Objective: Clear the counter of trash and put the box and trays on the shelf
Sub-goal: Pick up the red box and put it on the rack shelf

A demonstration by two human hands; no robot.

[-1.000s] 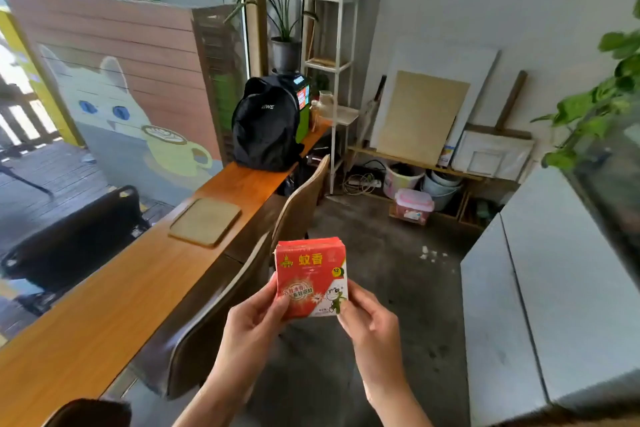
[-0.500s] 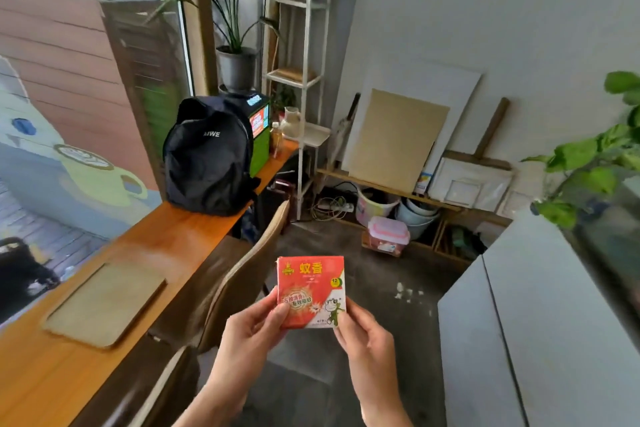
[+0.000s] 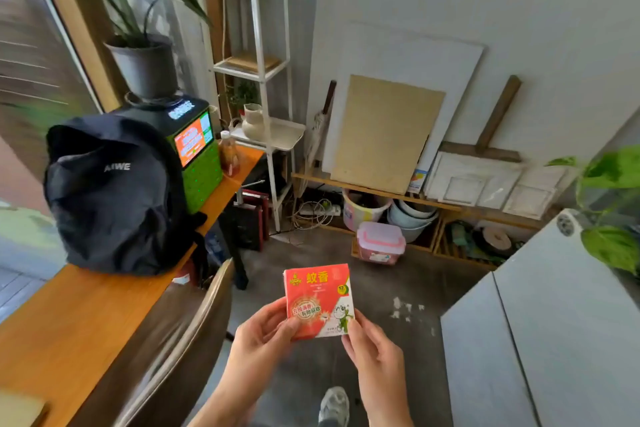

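- Room corner: wooden counter [image 3: 104, 305] at left, white shelf [image 3: 258, 69] behind it, concrete floor below.
- Left hand [image 3: 258, 340] pinches the box [image 3: 317, 300] at its lower left corner, thumb on the front.
- Right hand [image 3: 375, 354] pinches the lower right corner.
- Box held upright between both hands, above the floor, well apart from the shelf.
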